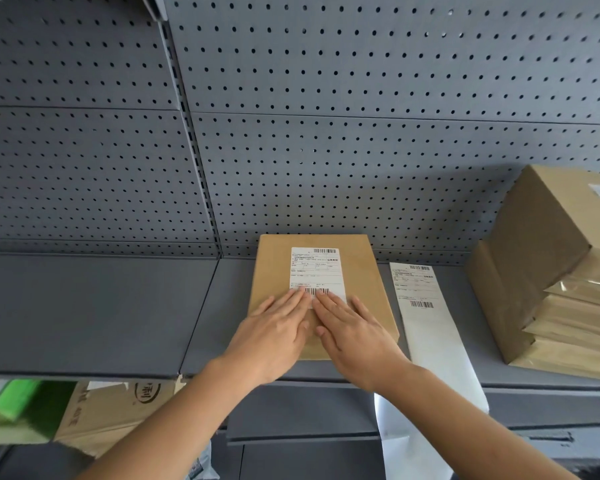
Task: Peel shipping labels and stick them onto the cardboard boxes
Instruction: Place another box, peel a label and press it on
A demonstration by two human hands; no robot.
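On the grey shelf (94,313), centre, a flat cardboard box (364,271) carries a shipping label (317,268). Left hand (274,336) and right hand (355,336) press its lower edge, fingers straight, close together. Label strip (426,317) lies just right; stacked boxes (548,258) further right.

Grey pegboard wall (361,98) at the back, split by a slotted upright (192,140). Grey metal shelf (84,313) beneath. Below at lower left, a printed carton (111,414) beside something green (14,398), blurred.

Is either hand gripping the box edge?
No, the left hand and right hand both lie flat on the box, fingers straight over the label.
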